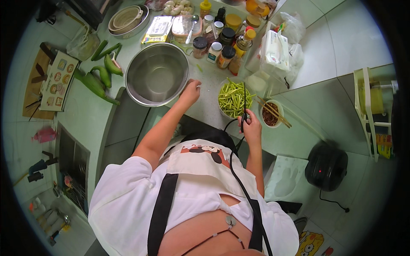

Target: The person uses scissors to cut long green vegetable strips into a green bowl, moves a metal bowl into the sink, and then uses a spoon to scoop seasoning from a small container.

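My right hand [252, 127] grips black-handled scissors [244, 116], whose dark blades point away from me over a bowl of cut green bean pieces [232, 100]. My left hand [192, 89] is closed on the counter, beside the right rim of a large steel basin [136, 91]. Whatever its curled fingers may hold is hidden. The basin seems to have clear water in it. Close to my right hand stands a small bowl of dark reddish chopped food [269, 118], with wooden chopsticks [279, 115] laid across it.
Jars and seasoning bottles [226, 36] crowd the counter's back. Green peppers or gourds [96, 85] lie left of the basin. A tissue pack [275, 49] is at the back right, a black appliance [326, 166] at the right. Nested baskets [124, 19] sit far left; a sink [72, 149] is at left.
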Available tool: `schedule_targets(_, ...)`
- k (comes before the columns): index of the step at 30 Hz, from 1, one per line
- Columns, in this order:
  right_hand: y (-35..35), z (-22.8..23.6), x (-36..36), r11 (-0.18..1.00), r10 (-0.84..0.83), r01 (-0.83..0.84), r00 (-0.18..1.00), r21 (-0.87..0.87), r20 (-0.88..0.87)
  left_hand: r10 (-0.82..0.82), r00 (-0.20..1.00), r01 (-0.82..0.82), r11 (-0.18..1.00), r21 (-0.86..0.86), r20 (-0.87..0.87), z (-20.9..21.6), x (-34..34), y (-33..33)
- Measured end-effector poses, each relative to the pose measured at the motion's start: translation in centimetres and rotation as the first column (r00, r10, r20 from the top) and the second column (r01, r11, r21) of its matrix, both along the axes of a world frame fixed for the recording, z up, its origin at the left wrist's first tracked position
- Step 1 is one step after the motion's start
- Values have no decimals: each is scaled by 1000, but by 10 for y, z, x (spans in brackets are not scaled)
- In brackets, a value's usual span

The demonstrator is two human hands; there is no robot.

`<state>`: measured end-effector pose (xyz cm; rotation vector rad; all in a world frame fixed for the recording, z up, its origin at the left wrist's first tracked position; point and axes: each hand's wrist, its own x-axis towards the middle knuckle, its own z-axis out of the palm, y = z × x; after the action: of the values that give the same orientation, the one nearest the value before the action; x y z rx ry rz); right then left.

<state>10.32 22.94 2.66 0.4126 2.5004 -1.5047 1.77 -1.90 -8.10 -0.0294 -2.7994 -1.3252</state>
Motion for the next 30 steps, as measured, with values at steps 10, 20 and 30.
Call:
schedule_targets(10,-1,-4,-20,991,124,-122,991,47,-41,240,971,-222,878,-425,-12,-24,-11,20)
schedule_targets(20,14,-3,-20,994,103,-102,994,32,-40,246,969,-229,916,-329,10,-3,-32,33)
schedule_targets(30,18,-3,-19,994,91,-89,995,56,-37,203,975,-207,694,-690,-89,-1,-79,24)
